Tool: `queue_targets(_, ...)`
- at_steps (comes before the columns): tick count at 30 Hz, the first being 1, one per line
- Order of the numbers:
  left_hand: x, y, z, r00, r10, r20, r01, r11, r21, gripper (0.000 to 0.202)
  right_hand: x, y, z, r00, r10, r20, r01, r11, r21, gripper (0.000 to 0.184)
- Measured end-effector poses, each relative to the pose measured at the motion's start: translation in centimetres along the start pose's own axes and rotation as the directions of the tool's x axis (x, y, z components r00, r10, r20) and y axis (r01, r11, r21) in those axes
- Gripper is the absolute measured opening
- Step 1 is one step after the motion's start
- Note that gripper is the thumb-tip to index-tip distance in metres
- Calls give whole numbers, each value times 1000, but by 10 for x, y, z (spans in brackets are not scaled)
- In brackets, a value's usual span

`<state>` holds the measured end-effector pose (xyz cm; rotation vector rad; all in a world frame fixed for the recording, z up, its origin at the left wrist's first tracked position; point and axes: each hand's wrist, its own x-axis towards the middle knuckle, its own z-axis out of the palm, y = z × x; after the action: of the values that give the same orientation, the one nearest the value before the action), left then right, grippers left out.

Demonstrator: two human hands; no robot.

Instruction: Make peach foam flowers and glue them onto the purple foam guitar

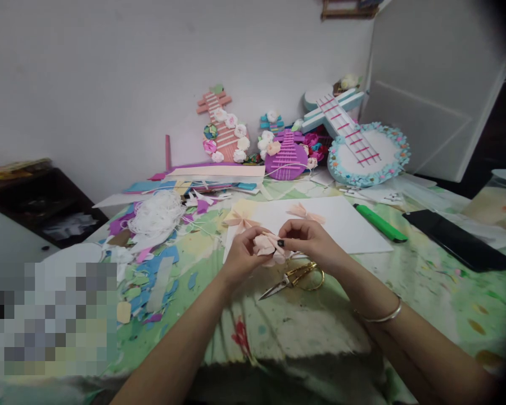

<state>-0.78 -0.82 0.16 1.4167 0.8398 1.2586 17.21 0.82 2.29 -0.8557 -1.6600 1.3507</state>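
A pale pink paper flower point(266, 244) is held between both hands, above the near edge of a white sheet point(333, 225). My left hand point(245, 250) grips it from the left, fingers closed round its base. With thumb and forefinger, my right hand point(307, 239) pinches petals on the flower's right side. Gold-handled scissors point(293, 279) lie on the cloth just below the hands, blades pointing left. Two bundles of folded peach paper rest beyond the hands: a left bundle point(241, 218) and a right bundle point(306, 212) tied at its middle.
A green cutter point(379, 222) and a black phone point(459, 239) lie at right. White string point(157, 216) and paper scraps point(160, 281) cover the left side. Flower-decorated paper instruments, including a pink one point(225, 138), a purple one point(287, 160) and a light blue one point(369, 154), lean at the back.
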Motion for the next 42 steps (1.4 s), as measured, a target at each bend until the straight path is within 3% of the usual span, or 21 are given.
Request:
queue_targets(13, -1, 2, 1, 1000, -16, -11, 16, 1000, -11, 37, -2, -2, 0, 999, 29, 28, -31, 998, 57, 12)
queue_targets(30, 0, 4, 2, 1000, -15, -8, 15, 1000, 4, 35, -1, -1, 0, 999, 16, 30, -16, 1000, 1, 16)
queue_targets(42, 4, -10, -8, 988, -2, -154, -10, 997, -78, 38, 4, 2, -5, 998, -61, -14, 61, 998, -12, 25)
